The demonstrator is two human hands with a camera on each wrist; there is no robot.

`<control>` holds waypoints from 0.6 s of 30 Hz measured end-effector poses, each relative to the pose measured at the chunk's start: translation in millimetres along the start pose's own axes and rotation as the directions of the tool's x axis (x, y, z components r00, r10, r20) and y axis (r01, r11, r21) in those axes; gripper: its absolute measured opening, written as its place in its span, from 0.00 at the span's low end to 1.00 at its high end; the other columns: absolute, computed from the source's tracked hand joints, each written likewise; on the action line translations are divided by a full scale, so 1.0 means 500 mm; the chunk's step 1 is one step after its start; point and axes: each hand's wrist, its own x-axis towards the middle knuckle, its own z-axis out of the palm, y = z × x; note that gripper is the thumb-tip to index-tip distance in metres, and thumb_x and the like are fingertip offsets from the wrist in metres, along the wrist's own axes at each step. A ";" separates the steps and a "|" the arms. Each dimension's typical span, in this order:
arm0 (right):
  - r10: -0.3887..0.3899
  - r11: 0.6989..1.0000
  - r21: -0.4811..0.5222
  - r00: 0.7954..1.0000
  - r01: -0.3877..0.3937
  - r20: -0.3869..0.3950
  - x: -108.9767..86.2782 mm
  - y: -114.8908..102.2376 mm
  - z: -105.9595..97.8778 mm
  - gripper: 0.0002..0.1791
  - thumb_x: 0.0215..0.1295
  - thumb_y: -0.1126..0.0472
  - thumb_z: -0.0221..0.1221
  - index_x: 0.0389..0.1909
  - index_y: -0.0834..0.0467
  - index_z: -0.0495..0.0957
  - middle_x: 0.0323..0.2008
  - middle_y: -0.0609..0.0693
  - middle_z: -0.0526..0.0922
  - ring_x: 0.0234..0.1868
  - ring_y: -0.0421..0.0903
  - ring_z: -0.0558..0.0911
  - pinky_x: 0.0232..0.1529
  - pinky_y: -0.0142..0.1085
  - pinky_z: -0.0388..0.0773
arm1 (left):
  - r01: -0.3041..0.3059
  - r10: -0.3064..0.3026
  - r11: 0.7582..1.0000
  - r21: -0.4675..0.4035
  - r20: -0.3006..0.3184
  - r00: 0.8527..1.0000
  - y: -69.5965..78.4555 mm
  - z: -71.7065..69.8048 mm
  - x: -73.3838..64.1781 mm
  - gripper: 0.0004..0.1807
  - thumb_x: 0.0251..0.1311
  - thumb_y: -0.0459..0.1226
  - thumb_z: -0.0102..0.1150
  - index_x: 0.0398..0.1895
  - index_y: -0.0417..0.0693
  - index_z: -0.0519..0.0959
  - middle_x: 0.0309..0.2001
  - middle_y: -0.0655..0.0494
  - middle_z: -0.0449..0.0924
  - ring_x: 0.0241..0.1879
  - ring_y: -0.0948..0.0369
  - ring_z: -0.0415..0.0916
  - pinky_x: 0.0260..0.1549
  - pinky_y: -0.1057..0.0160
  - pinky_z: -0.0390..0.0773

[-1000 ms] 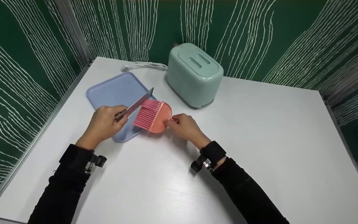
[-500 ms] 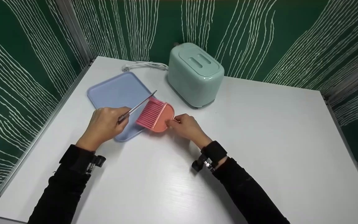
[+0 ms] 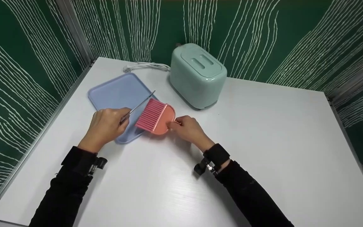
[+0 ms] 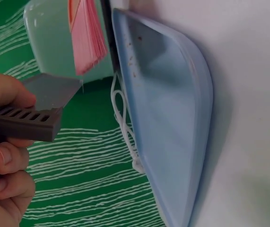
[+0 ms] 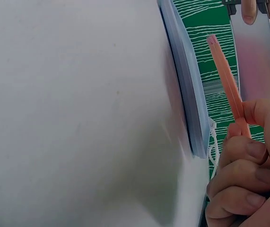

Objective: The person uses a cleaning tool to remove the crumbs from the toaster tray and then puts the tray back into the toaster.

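Note:
My left hand grips the dark slotted handle of a flat metal-bladed scraper. Its blade appears nearly edge-on in the head view, slanting up and right beside the bristles. My right hand pinches a brush at its coral half-round body, thumb on the upper face. The brush's pink bristles point left over the right side of a blue tray. Seen from the right wrist, the brush is a thin orange edge between thumb and curled fingers. A few small brown specks lie in the tray.
A mint-green toaster stands behind the brush, its white cord running left behind the tray. The white table extends to the right and front. Green walls with white lines enclose the back and sides.
The scraper has turned from showing its broad blade to nearly edge-on. The brush shifted slightly right, then back left. Both hands keep their grips; tray and toaster stay put.

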 end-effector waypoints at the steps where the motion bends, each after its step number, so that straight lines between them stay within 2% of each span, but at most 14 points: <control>1: -0.006 1.000 0.004 1.000 0.006 -0.002 0.000 0.000 0.000 0.24 0.71 0.41 0.62 0.17 0.46 0.74 0.16 0.37 0.66 0.20 0.38 0.66 0.23 0.33 0.61 | -0.007 0.007 1.000 -0.007 0.004 1.000 0.000 0.001 0.000 0.04 0.61 0.27 0.64 0.31 0.44 0.81 0.17 0.53 0.76 0.18 0.57 0.66 0.16 0.54 0.71; 6: -0.017 1.000 0.006 1.000 0.017 -0.014 0.001 0.006 0.002 0.24 0.72 0.41 0.62 0.18 0.50 0.78 0.16 0.37 0.68 0.20 0.38 0.66 0.24 0.32 0.61 | -0.044 0.045 0.998 -0.042 0.010 0.999 0.001 0.006 0.000 0.11 0.59 0.26 0.61 0.25 0.47 0.72 0.16 0.56 0.69 0.19 0.60 0.61 0.18 0.58 0.65; 12: -0.013 1.000 -0.011 1.000 0.013 -0.002 0.002 0.009 0.007 0.23 0.72 0.41 0.62 0.18 0.47 0.76 0.18 0.39 0.69 0.21 0.39 0.68 0.25 0.32 0.63 | -0.061 0.061 0.997 -0.049 -0.001 0.998 0.002 0.012 0.000 0.04 0.60 0.27 0.63 0.33 0.43 0.82 0.18 0.52 0.76 0.17 0.57 0.66 0.17 0.53 0.72; 18: -0.024 1.000 -0.016 0.999 0.024 0.022 0.000 0.009 0.011 0.22 0.72 0.40 0.61 0.20 0.46 0.76 0.19 0.40 0.70 0.22 0.39 0.69 0.25 0.33 0.65 | -0.055 0.055 0.997 -0.046 -0.002 0.998 0.004 0.011 0.002 0.06 0.60 0.27 0.64 0.38 0.42 0.85 0.19 0.50 0.81 0.16 0.56 0.69 0.17 0.52 0.75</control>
